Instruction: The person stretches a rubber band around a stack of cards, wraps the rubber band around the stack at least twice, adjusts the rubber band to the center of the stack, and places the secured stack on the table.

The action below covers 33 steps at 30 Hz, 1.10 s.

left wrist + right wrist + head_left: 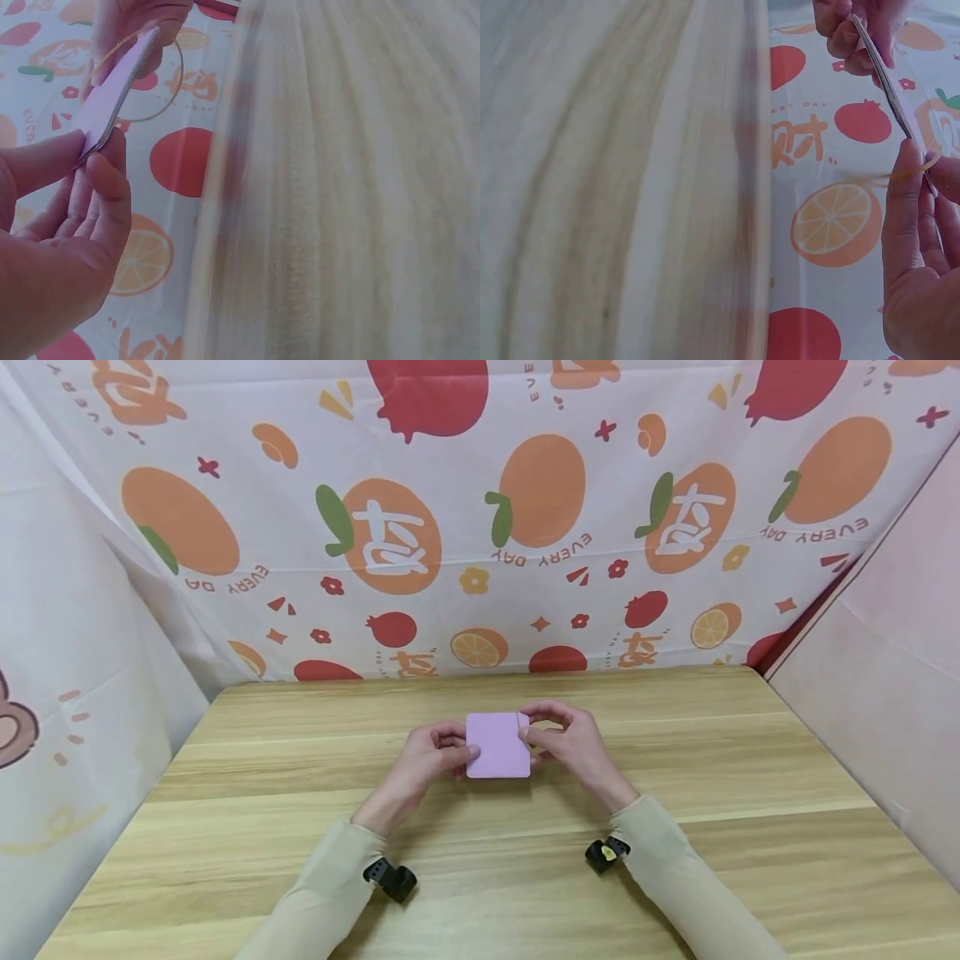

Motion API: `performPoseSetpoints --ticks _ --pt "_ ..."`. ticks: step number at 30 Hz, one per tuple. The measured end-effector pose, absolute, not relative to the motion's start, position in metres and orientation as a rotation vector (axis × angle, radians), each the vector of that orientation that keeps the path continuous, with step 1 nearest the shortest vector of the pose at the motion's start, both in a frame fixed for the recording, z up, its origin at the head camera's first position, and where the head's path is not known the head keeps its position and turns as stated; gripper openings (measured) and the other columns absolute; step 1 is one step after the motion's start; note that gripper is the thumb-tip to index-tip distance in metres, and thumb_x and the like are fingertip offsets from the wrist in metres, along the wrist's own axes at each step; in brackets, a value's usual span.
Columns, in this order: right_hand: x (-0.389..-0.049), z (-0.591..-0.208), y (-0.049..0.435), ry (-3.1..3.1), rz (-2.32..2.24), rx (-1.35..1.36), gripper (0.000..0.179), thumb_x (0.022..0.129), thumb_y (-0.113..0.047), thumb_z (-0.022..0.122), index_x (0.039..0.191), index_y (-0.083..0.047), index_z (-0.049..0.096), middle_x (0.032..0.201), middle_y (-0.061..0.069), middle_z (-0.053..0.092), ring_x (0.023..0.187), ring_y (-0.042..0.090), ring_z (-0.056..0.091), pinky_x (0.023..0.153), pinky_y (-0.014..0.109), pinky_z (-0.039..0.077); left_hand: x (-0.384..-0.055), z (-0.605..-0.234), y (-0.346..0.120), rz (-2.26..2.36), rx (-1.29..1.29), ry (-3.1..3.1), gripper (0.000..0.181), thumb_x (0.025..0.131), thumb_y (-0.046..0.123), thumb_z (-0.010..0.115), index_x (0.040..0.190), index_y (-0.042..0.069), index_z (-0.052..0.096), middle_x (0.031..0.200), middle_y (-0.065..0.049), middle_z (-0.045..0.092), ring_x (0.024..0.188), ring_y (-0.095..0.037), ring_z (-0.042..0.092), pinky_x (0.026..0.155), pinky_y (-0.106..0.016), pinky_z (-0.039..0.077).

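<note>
A small square lilac notebook [497, 747] is held up above the wooden table between both hands. My left hand [429, 758] pinches its left edge, thumb on the front face and fingers behind. At the right edge, my right hand [573, 745] pinches the notebook near its upper corner, with the thumb on the front. A thin tan elastic band [181, 75] bows out from the notebook in a loose loop in the left wrist view. In the right wrist view the band [909, 173] passes by the right thumb and fingers. Thin layers show along the notebook's edge.
The wooden table [480, 893] spreads below both forearms. A fruit-print cloth [465, 527] hangs along its far edge, with pale cloth at the left and right sides. Black straps with small devices [397, 882] sit on both sleeved wrists.
</note>
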State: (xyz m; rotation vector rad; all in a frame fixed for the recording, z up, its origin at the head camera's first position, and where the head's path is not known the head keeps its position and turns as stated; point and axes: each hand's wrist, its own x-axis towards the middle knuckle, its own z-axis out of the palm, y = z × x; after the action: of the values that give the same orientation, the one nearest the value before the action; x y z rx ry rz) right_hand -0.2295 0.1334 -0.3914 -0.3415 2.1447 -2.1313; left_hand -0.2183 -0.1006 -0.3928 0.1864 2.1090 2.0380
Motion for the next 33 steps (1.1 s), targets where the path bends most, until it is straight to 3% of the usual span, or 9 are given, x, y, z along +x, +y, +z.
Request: performPoseSetpoints --ticks 14,20,27,33 --pt "-0.2280 -0.3934 0.1284 2.212 -2.039 -0.427 0.032 0.086 -0.008 0.075 0.117 -0.006 0.067 0.112 0.013 0.063 0.070 0.020 0.065 0.058 0.045 0.057 -0.2165 -0.3893 -0.0983 2.001 0.275 2.209 0.013 0.083 -0.007 0.070 0.094 -0.009 0.063 0.074 -0.004 0.060 0.062 -0.011 0.054 0.056 -0.024 0.045" --pt "-0.2288 -0.3967 0.1275 2.252 -2.021 -0.429 0.035 0.085 -0.006 0.075 0.119 -0.005 0.066 0.110 0.012 0.066 0.080 0.021 0.068 0.068 0.052 0.056 -0.2159 -0.3900 -0.0979 2.010 0.250 2.220 0.015 0.083 -0.008 0.070 0.095 -0.010 0.061 0.074 -0.004 0.060 0.062 -0.010 0.054 0.056 -0.023 0.045" --pt "-0.2288 -0.3960 0.1258 2.197 -1.990 -0.385 0.048 0.084 -0.008 0.077 0.128 -0.002 0.058 0.114 0.015 0.067 0.097 0.022 0.067 0.078 0.035 0.056 -0.2159 -0.3888 -0.0961 2.071 0.175 2.231 0.016 0.082 -0.008 0.070 0.095 -0.008 0.060 0.075 -0.005 0.060 0.063 -0.011 0.054 0.057 -0.023 0.046" --pt "-0.2294 -0.3976 0.1250 2.138 -1.996 -0.390 0.049 0.083 -0.009 0.077 0.125 0.000 0.054 0.112 0.016 0.067 0.097 0.022 0.066 0.078 0.033 0.056 -0.2183 -0.3886 -0.0970 2.104 0.113 2.238 0.016 0.083 -0.007 0.071 0.095 -0.005 0.061 0.076 -0.005 0.062 0.063 -0.014 0.055 0.056 -0.024 0.046"
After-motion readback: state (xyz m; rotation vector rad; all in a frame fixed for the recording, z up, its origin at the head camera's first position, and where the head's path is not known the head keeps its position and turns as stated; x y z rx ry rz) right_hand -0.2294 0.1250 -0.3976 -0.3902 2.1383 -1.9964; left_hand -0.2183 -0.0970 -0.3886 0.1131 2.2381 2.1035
